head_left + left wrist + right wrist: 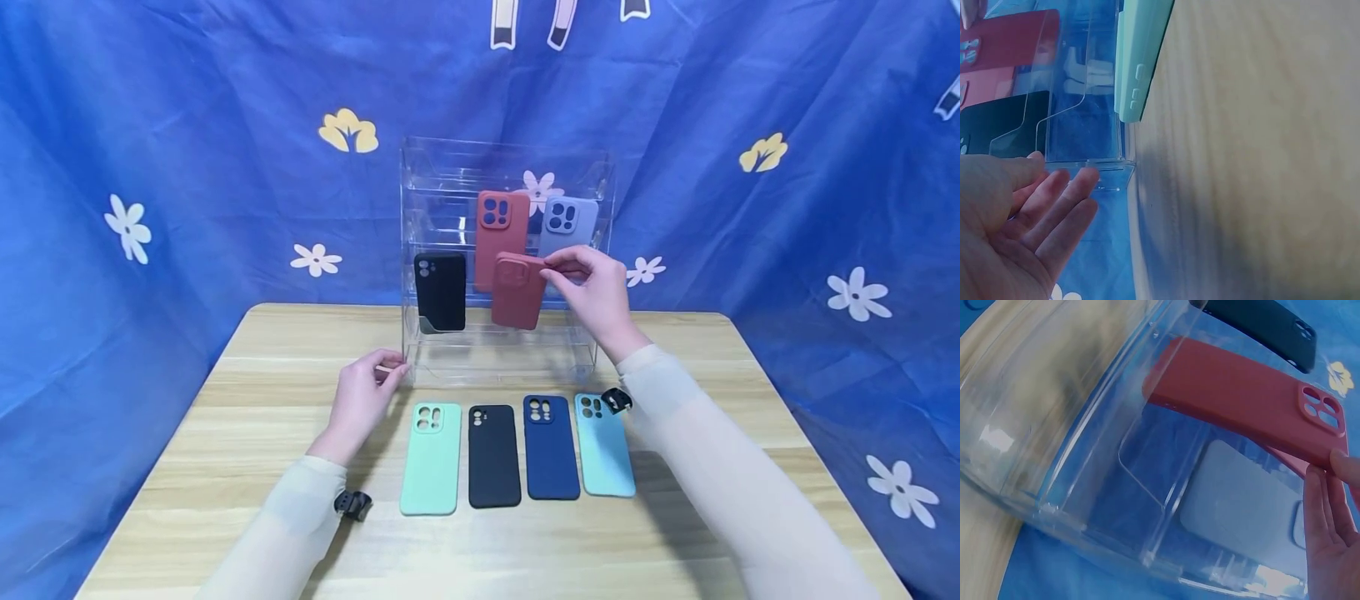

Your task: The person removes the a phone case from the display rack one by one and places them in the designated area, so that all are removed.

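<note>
My right hand [592, 287] pinches a dark red phone case [517, 300] by its top corner, between thumb and fingertips. The case's lower end is behind the clear front lip of a transparent tiered display rack [510, 362], as the right wrist view shows. My left hand [363, 400] is at the rack's lower left corner, its lightly bent fingers [1066, 219] touching the side edge. Another red case [489, 250] and a pale lavender-blue case [581, 212] stand on a higher tier. A black case [441, 292] stands on the same tier as the held one, to its left.
In front of the rack, a mint green case [431, 467], a black case [495, 458], a navy case [552, 454] and a light blue case [609, 458] lie in a row on the wooden table [225, 433]. A blue patterned curtain [247, 167] hangs behind.
</note>
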{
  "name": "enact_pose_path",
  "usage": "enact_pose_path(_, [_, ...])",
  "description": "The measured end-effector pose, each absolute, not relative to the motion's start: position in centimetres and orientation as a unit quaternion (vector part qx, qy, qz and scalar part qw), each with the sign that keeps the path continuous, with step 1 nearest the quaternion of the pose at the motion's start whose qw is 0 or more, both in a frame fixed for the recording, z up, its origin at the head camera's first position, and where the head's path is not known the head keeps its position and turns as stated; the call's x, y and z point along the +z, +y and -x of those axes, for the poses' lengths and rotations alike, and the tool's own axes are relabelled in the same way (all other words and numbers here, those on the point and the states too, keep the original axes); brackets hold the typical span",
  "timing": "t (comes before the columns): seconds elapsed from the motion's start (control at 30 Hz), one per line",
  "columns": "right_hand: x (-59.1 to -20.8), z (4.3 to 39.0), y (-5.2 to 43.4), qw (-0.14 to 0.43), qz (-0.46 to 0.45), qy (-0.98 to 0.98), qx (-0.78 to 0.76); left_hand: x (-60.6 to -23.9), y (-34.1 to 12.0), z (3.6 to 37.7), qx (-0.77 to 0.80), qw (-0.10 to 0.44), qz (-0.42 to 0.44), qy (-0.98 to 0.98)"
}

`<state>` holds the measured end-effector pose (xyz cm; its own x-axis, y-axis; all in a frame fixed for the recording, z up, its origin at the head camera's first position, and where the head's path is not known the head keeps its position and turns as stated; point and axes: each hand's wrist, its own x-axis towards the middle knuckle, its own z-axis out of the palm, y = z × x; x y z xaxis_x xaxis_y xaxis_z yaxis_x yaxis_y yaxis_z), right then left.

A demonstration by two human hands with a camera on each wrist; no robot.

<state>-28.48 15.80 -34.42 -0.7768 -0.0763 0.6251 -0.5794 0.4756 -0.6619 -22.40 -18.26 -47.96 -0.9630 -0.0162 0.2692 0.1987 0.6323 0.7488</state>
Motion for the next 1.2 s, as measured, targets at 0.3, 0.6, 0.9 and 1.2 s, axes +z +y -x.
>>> enact_pose_path(0.3, [-33.0,26.2,17.9,0.269,-0.158,-0.787,0.532,-47.8,-18.3,22.3,-0.423,0.12,0.051,-0.897])
enact_pose_path(0.6, [-31.0,24.6,20.4,0.269,-0.125,-0.789,0.538,-47.7,-18.3,22.5,-0.419,0.119,0.05,-0.899])
enact_pose_path(0.9, [-30.6,23.6,25.5,0.245,-0.052,-0.834,0.492,-47.9,-18.3,22.5,-0.416,0.122,0.046,-0.9])
enact_pose_path(1.2, [-31.4,22.5,29.8,0.195,-0.004,-0.877,0.44,-48.0,-18.2,22.4,-0.416,0.126,0.052,-0.899])
